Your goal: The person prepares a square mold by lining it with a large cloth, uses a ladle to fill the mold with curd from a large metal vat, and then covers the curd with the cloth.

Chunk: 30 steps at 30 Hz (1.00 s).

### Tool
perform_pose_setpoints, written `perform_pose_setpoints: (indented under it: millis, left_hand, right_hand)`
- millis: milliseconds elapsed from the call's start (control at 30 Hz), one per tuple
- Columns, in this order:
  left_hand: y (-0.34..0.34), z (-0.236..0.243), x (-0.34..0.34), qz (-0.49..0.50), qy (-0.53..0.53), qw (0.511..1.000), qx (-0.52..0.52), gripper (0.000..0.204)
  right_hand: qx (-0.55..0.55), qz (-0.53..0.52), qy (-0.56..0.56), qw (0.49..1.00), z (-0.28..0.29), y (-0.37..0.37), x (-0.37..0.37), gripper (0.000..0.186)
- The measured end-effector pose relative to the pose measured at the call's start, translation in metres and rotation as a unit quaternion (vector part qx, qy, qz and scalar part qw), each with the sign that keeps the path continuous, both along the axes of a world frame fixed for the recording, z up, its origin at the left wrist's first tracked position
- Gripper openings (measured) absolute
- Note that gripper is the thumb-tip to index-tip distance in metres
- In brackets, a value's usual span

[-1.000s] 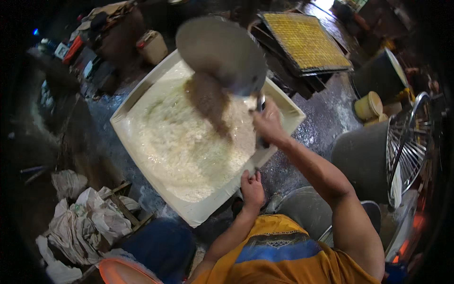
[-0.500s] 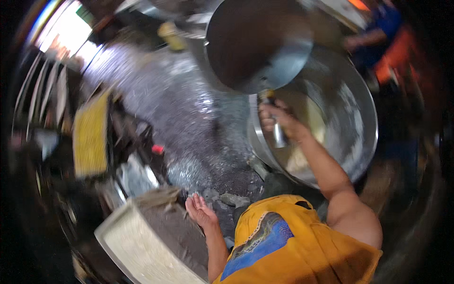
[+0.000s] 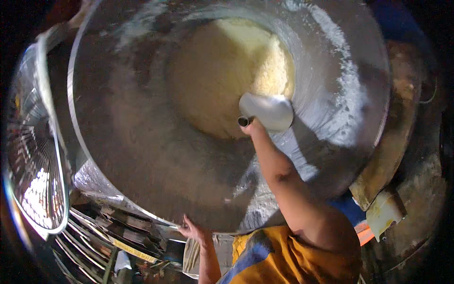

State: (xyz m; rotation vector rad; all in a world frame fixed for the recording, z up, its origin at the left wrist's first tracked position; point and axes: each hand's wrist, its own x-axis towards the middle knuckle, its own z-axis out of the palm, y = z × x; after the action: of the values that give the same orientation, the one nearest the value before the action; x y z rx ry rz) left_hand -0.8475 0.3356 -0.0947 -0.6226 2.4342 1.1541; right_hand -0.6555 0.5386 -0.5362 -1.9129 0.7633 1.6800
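Observation:
My right hand (image 3: 254, 127) grips the tubular handle of a shiny metal scoop (image 3: 274, 112), low inside a large round metal vat (image 3: 142, 156). The scoop's rounded back faces up, and its front edge lies against pale yellow, crumbly material (image 3: 220, 78) in the bottom. How deep the edge sits in it is hidden. At the vat's near rim is my left hand (image 3: 195, 233), fingers apart with one pointing up. It appears to touch the rim and holds nothing that I can see.
White residue (image 3: 338, 61) coats the vat's right wall. At the left stands a shiny, ribbed metal vessel (image 3: 40, 156). Wood scraps (image 3: 127, 232) lie at lower left, near a pale box (image 3: 191, 258). A brown curved board (image 3: 395, 132) runs along the right side.
My view has swung over the vat, which now fills most of it. The scoop has gone from the vat's rim down to the pale material. My left hand has come to the near rim.

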Motion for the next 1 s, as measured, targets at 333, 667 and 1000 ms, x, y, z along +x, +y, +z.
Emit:
perform_pose_setpoints:
  millis: [333, 667, 1000]
  left_hand:
    - [-0.089, 0.006, -0.008, 0.021, 0.011, 0.995, -0.099, 0.06]
    - [-0.011, -0.005, 0.016, -0.014, 0.094, 0.989, -0.111, 0.067]
    - [-0.03, 0.001, 0.018, -0.029, 0.105, 0.96, 0.258, 0.064]
  right_hand:
    - [0.163, 0.122, 0.092, 0.975, -0.037, 0.144, 0.064, 0.017]
    - [0.337, 0.466, 0.101, 0.812, 0.115, 0.239, -0.011, 0.015]
    - [0.378, 0.696, 0.132, 0.596, 0.453, 0.166, -0.125, 0.012]
